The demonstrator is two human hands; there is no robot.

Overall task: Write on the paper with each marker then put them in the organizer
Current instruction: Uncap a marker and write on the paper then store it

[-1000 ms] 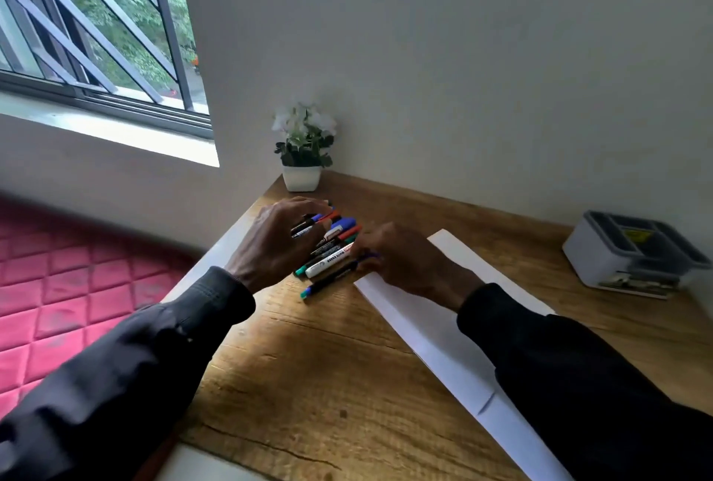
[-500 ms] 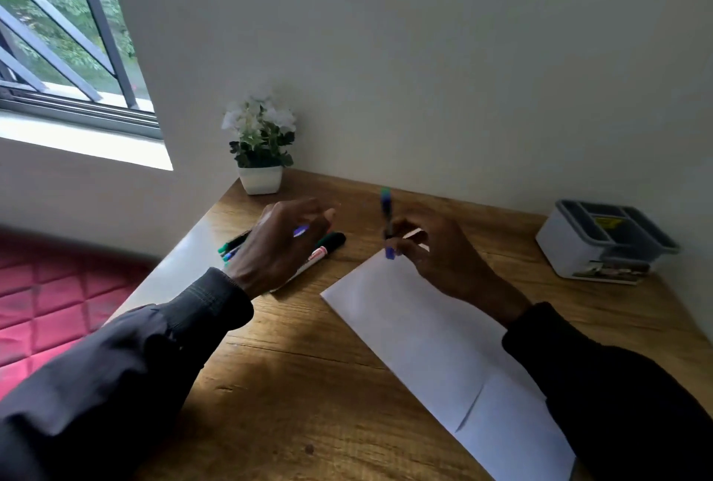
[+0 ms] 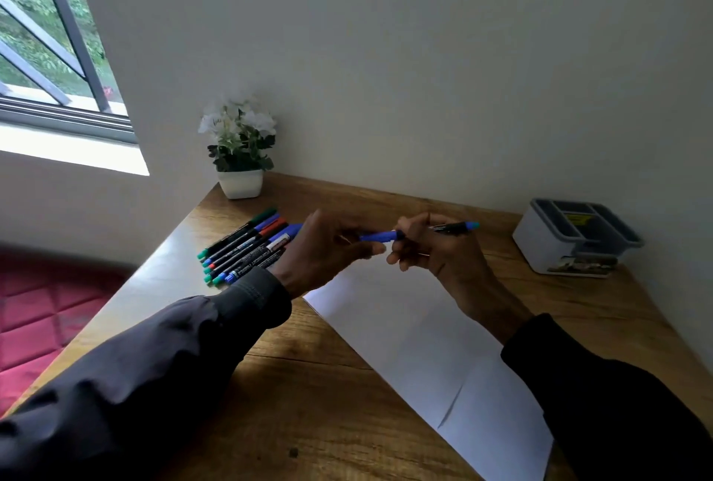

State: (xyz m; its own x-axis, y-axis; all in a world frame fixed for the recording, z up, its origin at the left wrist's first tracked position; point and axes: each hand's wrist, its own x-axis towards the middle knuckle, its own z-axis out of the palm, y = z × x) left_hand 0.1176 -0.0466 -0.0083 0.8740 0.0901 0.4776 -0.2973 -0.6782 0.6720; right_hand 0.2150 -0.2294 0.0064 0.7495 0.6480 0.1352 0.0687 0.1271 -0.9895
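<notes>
A blue marker (image 3: 453,228) is held level above the far end of the white paper (image 3: 416,341). My right hand (image 3: 432,249) grips its black barrel. My left hand (image 3: 328,249) pinches its blue cap (image 3: 380,236), which still sits on the marker. Several other markers (image 3: 243,245) with green, blue and red caps lie side by side on the desk, left of my left hand. The grey organizer (image 3: 575,239) stands at the far right of the desk, against the wall.
A small white pot with white flowers (image 3: 240,151) stands at the desk's back left corner. The wooden desk (image 3: 308,403) meets a wall behind and to the right. A window and a red quilted surface (image 3: 34,322) lie to the left.
My right hand lifted a blue marker from the row and turned it level. My left hand left the row of markers and took hold of the cap.
</notes>
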